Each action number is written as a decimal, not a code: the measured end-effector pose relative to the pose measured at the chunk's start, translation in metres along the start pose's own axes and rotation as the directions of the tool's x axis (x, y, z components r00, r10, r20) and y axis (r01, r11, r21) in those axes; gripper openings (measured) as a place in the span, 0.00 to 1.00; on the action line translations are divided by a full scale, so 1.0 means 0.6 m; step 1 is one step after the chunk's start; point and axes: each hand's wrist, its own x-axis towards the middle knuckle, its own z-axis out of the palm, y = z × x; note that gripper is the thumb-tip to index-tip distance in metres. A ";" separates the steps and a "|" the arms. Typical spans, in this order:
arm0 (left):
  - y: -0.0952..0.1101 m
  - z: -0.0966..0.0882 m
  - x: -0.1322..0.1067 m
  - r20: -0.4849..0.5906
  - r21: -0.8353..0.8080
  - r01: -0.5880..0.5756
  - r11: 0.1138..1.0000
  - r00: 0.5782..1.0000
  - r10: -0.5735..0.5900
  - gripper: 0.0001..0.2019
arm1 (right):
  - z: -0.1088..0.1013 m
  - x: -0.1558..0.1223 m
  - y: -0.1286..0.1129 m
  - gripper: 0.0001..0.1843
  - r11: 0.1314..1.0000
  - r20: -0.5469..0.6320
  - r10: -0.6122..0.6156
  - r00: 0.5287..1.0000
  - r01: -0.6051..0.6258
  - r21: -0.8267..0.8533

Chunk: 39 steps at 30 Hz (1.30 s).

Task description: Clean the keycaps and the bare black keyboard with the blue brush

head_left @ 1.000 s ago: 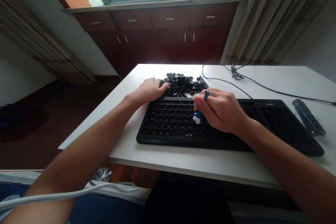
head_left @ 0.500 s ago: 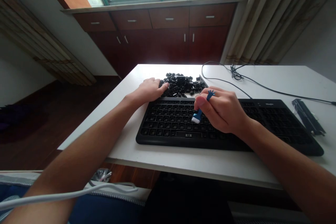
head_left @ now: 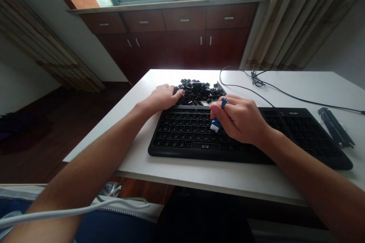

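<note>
A black keyboard [head_left: 188, 133] with its keycaps off lies on the white desk [head_left: 216, 178]. My right hand [head_left: 242, 119] is closed around a small blue brush [head_left: 216, 124], whose white bristles touch the key sockets near the keyboard's middle. My left hand [head_left: 162, 98] rests flat at the keyboard's far left corner, fingers stretched out, fingertips touching a heap of loose black keycaps [head_left: 199, 92] behind the keyboard.
The keyboard's black cable [head_left: 256, 81] snakes over the desk's far right. A narrow black strip [head_left: 335, 126] lies to the right of the keyboard. A white cable [head_left: 71, 209] crosses my lap. Wooden cabinets [head_left: 182, 34] stand under the window; curtains hang on both sides.
My right hand has shifted the brush in small strokes over the same middle keys, ending slightly higher than a second ago. The left hand has not moved.
</note>
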 end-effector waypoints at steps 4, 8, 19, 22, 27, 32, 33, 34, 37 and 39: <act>0.000 0.000 -0.001 -0.004 0.001 -0.010 1.000 1.000 0.010 0.39 | -0.001 0.000 -0.001 0.28 1.000 -0.019 0.006 1.000 -0.006 -0.005; -0.001 -0.001 -0.002 -0.003 -0.012 -0.016 1.000 1.000 0.016 0.40 | -0.004 0.002 -0.005 0.28 1.000 -0.041 -0.013 0.999 0.014 0.023; -0.001 -0.003 -0.003 0.002 -0.007 -0.003 1.000 1.000 0.003 0.39 | -0.012 0.000 -0.006 0.32 0.991 -0.025 -0.059 0.998 0.062 0.115; -0.002 -0.001 -0.002 -0.002 -0.014 -0.003 1.000 1.000 0.003 0.39 | -0.012 0.001 -0.006 0.32 0.992 0.012 -0.063 0.998 0.062 0.113; -0.001 -0.001 -0.001 -0.002 -0.003 0.007 1.000 1.000 -0.007 0.38 | -0.005 0.000 -0.003 0.30 1.000 0.040 -0.013 0.999 0.012 0.019; -0.001 -0.002 -0.001 -0.001 -0.004 0.003 1.000 1.000 -0.003 0.38 | 0.000 0.000 -0.001 0.29 0.999 0.005 0.001 1.000 -0.001 -0.046; -0.001 -0.002 -0.002 -0.001 -0.007 0.000 1.000 1.000 0.000 0.38 | 0.000 0.000 -0.002 0.29 0.999 -0.005 -0.001 1.000 0.001 -0.043; -0.001 -0.002 -0.002 -0.001 -0.011 -0.003 1.000 1.000 0.003 0.39 | 0.000 0.000 -0.002 0.29 0.999 -0.013 -0.004 1.000 0.003 -0.036; -0.002 -0.001 -0.002 -0.004 -0.015 -0.003 1.000 1.000 0.003 0.39 | -0.001 0.001 -0.004 0.30 1.000 -0.029 -0.011 1.000 0.012 0.005; -0.003 0.000 -0.001 -0.004 -0.011 0.004 1.000 1.000 -0.004 0.38 | -0.003 0.001 -0.006 0.31 0.999 -0.039 -0.014 0.999 0.016 0.037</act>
